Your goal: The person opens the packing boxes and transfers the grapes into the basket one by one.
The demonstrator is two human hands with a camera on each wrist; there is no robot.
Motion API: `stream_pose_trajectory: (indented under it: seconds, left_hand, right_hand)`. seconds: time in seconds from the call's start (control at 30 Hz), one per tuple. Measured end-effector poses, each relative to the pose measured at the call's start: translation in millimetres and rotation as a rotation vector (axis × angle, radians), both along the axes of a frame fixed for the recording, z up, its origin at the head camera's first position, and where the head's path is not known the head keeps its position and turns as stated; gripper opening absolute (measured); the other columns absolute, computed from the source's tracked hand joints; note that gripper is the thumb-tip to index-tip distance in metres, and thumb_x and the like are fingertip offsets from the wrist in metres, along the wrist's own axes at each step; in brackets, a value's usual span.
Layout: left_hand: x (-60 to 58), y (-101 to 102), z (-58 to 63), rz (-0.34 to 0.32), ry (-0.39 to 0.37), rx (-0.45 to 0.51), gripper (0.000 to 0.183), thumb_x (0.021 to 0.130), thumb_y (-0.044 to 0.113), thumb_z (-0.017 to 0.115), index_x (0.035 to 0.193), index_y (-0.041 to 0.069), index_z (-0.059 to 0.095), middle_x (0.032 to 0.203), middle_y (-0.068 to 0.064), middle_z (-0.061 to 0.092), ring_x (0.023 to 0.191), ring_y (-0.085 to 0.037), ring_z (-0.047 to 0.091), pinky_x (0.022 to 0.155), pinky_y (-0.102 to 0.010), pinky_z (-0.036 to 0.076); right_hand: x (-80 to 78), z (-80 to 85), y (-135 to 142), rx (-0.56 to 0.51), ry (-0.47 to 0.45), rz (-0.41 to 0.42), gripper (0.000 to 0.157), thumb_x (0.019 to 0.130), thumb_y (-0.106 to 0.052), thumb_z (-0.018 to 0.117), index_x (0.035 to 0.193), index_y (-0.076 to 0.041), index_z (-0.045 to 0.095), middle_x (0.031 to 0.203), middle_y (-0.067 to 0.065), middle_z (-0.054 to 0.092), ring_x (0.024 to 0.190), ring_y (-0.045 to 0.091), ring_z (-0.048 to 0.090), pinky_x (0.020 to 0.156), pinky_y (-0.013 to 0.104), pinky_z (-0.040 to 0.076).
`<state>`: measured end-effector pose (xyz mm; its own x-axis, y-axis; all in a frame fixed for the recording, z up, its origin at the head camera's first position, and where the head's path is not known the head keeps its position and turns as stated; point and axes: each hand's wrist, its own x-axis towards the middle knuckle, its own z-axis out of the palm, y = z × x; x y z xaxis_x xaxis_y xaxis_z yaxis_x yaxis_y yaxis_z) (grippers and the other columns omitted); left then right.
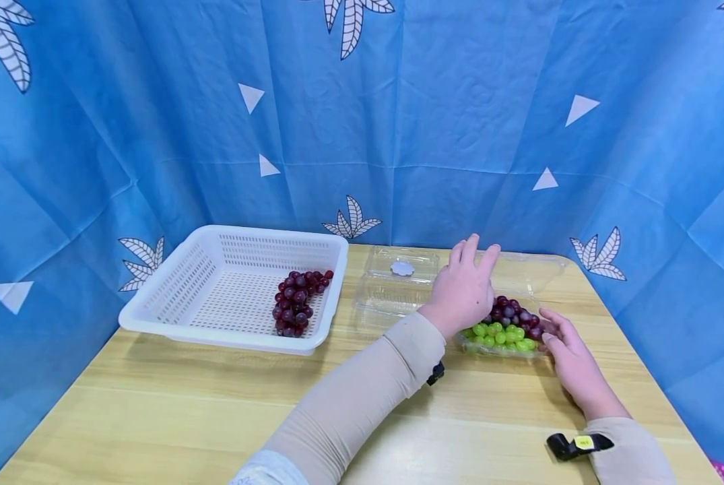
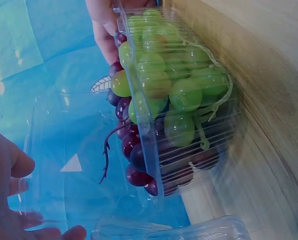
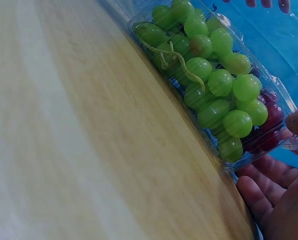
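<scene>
Toward the right of the table stands a clear plastic box [image 1: 495, 351] with its transparent lid [image 1: 531, 271] raised at the back. Green grapes [image 1: 500, 335] fill its front side, and dark red grapes [image 1: 515, 314] lie behind them. A thin dark stem [image 2: 106, 155] pokes out over the rim in the left wrist view. My left hand [image 1: 463, 289] is above the box's left end, fingers spread, holding nothing. At the right end, my right hand [image 1: 574, 364] holds the box, thumb at the rim corner and fingers [image 3: 274, 182] against the end wall.
A white plastic basket [image 1: 234, 342] sits on the left side of the table, with a bunch of dark red grapes [image 1: 295, 303] inside. Between basket and box lies another clear container [image 1: 392, 293] with a white label. A blue curtain [image 1: 458, 135] hangs behind the table.
</scene>
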<state>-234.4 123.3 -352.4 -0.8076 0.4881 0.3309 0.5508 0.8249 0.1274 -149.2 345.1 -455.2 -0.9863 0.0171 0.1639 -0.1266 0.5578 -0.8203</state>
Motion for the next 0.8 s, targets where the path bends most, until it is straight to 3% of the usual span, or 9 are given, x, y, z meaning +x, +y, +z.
stream_pose_trajectory:
  seconds: [0.2, 0.43, 0.6, 0.8]
  left_hand:
    - [-5.2, -2.2, -1.6, 0.003, 0.049, 0.021, 0.066, 0.092, 0.031, 0.047, 0.150, 0.023, 0.016, 0.153, -0.013, 0.010, 0.138, -0.029, 0.017, 0.093, -0.032, 0.046]
    - [-5.5, -2.4, -3.5, 0.005, 0.077, 0.016, 0.067, 0.090, 0.034, 0.049, 0.150, 0.025, 0.018, 0.155, -0.014, 0.002, 0.141, -0.030, 0.007, 0.109, -0.039, 0.026]
    - [3.1, 7.4, -9.4, -0.007, 0.027, -0.078, 0.063, 0.091, 0.041, 0.047, 0.147, 0.025, 0.024, 0.155, -0.010, 0.009, 0.140, -0.027, 0.011, 0.111, -0.038, 0.020]
    - [17.4, 20.9, -22.2, -0.065, 0.003, -0.186, 0.057, 0.092, 0.048, 0.044, 0.143, 0.025, 0.032, 0.148, -0.002, 0.028, 0.134, -0.021, 0.027, 0.108, -0.038, 0.026]
  right_hand:
    - [-0.9, -1.4, -0.2, -0.002, 0.026, 0.006, 0.046, 0.102, -0.013, 0.029, 0.146, -0.002, 0.022, 0.136, 0.029, 0.038, 0.104, -0.004, 0.044, 0.079, 0.010, 0.043]
    - [-1.1, -0.8, 0.2, 0.002, 0.039, 0.012, 0.046, 0.101, -0.010, 0.029, 0.146, -0.002, 0.023, 0.134, 0.029, 0.039, 0.100, -0.004, 0.046, 0.078, 0.011, 0.044]
    - [-1.1, -0.8, 0.6, -0.009, 0.064, 0.019, 0.045, 0.101, -0.009, 0.030, 0.145, -0.001, 0.025, 0.132, 0.029, 0.041, 0.099, -0.006, 0.048, 0.078, 0.011, 0.045]
    - [-0.6, -1.6, 0.0, -0.026, 0.054, 0.021, 0.045, 0.100, -0.007, 0.030, 0.144, -0.001, 0.025, 0.132, 0.029, 0.042, 0.099, -0.006, 0.049, 0.078, 0.013, 0.045]
